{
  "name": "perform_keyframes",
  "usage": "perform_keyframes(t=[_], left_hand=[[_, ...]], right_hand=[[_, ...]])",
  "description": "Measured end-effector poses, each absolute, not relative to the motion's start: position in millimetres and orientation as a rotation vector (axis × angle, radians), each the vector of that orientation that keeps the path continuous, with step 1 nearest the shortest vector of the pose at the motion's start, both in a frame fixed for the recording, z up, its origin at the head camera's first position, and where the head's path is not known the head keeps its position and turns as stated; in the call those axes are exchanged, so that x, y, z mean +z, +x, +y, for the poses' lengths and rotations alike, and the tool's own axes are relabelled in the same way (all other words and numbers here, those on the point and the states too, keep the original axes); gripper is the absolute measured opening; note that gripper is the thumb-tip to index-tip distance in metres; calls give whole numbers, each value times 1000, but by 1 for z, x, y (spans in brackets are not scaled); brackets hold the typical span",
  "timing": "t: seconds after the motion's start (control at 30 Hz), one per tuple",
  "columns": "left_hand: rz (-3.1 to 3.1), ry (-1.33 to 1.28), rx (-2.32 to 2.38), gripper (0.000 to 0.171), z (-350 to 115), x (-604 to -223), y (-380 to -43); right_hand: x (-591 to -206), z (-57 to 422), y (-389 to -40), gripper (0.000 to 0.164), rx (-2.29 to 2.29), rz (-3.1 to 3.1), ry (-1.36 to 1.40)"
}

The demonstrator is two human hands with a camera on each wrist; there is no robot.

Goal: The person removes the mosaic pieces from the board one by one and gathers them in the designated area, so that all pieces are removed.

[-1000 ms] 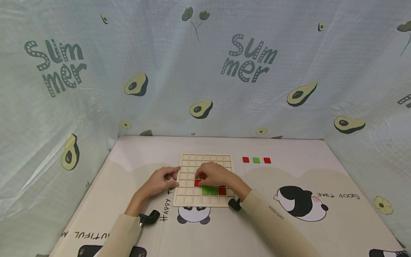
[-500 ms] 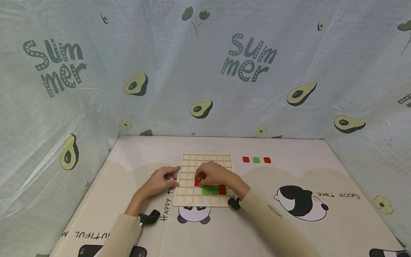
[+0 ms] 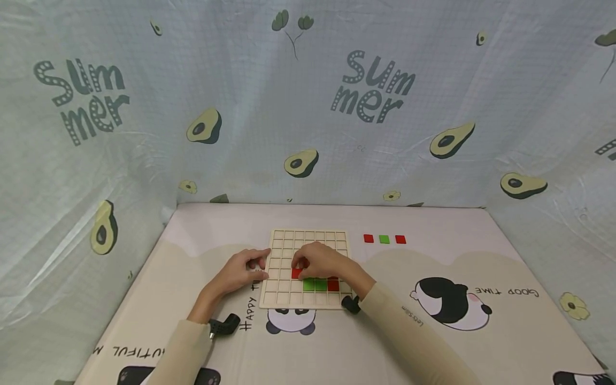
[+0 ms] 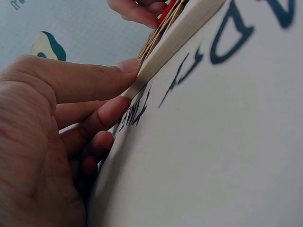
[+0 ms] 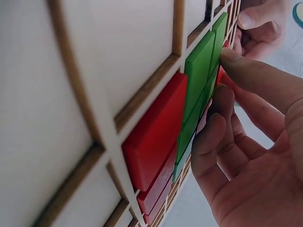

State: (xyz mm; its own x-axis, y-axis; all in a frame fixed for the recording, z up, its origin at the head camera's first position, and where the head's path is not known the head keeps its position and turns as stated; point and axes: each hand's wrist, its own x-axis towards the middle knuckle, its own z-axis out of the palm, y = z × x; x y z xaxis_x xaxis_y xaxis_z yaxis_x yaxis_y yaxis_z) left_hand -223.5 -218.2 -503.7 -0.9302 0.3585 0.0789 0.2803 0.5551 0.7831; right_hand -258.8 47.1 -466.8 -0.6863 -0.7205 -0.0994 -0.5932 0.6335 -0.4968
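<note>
A square wooden grid board [image 3: 279, 301] lies on the table, with red and green square tiles in some cells. My left hand [image 3: 236, 274] is at its left edge. In the left wrist view the thumb [image 4: 125, 67] presses the board's edge, with the fingertips just below. My right hand [image 3: 321, 261] is over the board's middle. Its thumb and fingers pinch at a red tile [image 5: 219, 76], mostly hidden by the fingertips. Another red tile [image 3: 295, 274] lies by the thumb. Green tiles [image 3: 315, 285] and a red tile [image 3: 333, 284] fill cells nearer the front.
To the right of the board, two loose red tiles [image 3: 368, 238] and a green tile [image 3: 384, 239] lie in a row. Printed panda and lettering cover the tablecloth [image 3: 375, 342]. A patterned curtain [image 3: 250, 133] rises behind the table and along both sides.
</note>
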Motion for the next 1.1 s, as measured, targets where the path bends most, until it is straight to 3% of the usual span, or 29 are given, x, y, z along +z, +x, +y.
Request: perform_keyframes(t=[1.1], left_hand=[[2705, 554, 1315, 65, -219, -505, -223]], right_hand=[[-467, 46, -253, 15, -625, 2570, -1050]])
